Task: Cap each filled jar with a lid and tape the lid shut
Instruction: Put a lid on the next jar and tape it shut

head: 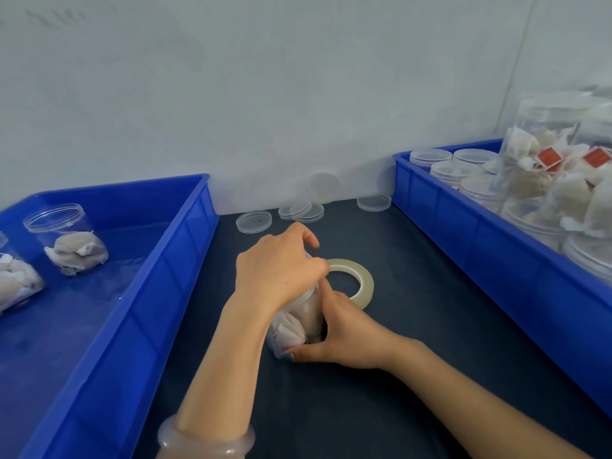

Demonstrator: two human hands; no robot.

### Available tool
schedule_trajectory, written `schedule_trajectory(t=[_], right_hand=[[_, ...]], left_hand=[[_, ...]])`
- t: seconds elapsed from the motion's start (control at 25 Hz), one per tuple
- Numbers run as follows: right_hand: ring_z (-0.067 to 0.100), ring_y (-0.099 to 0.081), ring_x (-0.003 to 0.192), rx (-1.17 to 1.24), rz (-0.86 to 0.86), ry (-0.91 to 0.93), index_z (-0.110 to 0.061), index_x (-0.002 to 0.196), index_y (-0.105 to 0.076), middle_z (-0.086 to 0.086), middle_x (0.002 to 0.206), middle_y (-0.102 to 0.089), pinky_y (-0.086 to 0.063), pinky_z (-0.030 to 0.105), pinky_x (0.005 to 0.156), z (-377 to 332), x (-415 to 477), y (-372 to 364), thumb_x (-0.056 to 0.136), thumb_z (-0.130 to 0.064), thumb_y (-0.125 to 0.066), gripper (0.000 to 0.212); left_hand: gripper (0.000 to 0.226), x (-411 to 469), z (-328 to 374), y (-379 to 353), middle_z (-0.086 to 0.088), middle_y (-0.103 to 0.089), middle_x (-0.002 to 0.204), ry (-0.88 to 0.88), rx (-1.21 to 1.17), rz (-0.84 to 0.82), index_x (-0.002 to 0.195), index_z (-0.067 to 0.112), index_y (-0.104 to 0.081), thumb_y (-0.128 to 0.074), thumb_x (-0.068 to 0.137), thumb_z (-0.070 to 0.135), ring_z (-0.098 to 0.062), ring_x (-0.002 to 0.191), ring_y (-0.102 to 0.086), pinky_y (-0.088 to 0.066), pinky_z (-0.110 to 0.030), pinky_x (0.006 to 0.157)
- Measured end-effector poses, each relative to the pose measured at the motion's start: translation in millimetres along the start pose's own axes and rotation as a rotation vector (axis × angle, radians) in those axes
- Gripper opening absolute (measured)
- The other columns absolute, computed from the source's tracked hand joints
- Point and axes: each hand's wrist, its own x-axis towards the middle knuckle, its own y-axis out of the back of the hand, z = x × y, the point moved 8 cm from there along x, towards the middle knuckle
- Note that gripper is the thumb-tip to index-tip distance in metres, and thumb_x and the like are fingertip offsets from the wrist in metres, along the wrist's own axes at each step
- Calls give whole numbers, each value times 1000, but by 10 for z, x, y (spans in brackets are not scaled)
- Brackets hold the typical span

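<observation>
1. Hands are working together on one clear jar [298, 321] filled with white sachets, which is standing on the dark table [414, 359] between two blue crates.
2. Left hand [280, 271] is reaching over the jar from above, its grip clamped down on the jar's top; whether a lid is sitting under the palm cannot be told, as the hand is covering it.
3. Right hand [344, 336] is bracing the jar's lower side, its grip wrapped against the wall, thumb lying along the base and a forefinger pointing up the side.
4. Tape roll [352, 281], clear and lying flat, is resting just beyond the right grip, touching or nearly touching the jar.
5. Loose clear lids [254, 221] are lying farther off beyond the left grip, by the wall, some overlapping each other.
6. Left crate [159, 286], outward of the left grip, is holding an open jar [66, 240] with sachets in its bottom and part of another at the picture's edge.
7. Right crate [463, 233], outward of the right grip, is holding capped jars [543, 154] of sachets with red tags, some stacked.
8. Pale bangle [207, 440] is sitting on the left wrist.
</observation>
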Motion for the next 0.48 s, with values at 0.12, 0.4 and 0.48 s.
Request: schedule_trajectory(t=[0.12,0.4,0.48], right_hand=[[8,-61,106,28,26,-2,-28,129,-37,-9,115,-61,-55,39,87,-5,-1,3,64,-49,-84,82],[4,-63,111,304,307,42,-26,127,-47,-16,118,-65,-53,29,93,-134,-112,582,62,-40,-85,77],[1,-64,107,339,539,125,-30,124,-47,-24,114,-66,-51,20,89,-248,-249,984,65,-34,-86,71]], left_hand=[[6,62,-76,64,23,-65,90,-9,-93,72,93,44,-59,-54,92,47,-10,98,-62,-48,-37,83],[21,-97,-802,-474,-12,-73,107,226,-1082,-12,108,11,-69,-50,102,17,-20,92,-69,-57,-25,73],[19,-93,-846,-646,-9,-69,108,201,-869,-43,115,8,-64,-54,99,5,-18,95,-65,-54,-16,73]])
